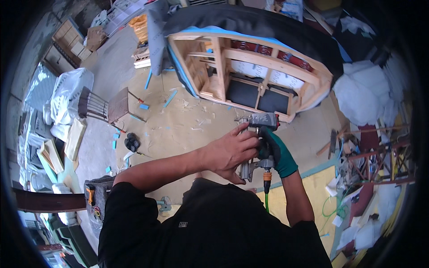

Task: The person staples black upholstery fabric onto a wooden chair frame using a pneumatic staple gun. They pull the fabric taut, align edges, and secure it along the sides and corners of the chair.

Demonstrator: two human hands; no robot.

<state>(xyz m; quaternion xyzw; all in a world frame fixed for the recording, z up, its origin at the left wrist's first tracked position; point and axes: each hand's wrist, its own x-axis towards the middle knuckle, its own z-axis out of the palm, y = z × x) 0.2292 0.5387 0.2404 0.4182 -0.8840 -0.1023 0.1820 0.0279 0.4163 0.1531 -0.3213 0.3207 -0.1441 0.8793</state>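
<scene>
Holding pneumatic gun (264, 119): gloved right hand (278, 152) clamped on it; bare left hand (231, 151) touching, closure cannot be told. Likely best: steady support, green hose (267, 203) slack.

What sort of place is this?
Likely a furniture upholstery workshop: a pale wooden furniture frame partly wrapped in black fabric, a grey metal handheld tool on a thin green hose, and narrow blue offcuts on the floor.

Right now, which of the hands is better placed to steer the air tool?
Probably the right hand: gloved, it wraps around the air tool, while the bare left hand lies against its left side.
</scene>
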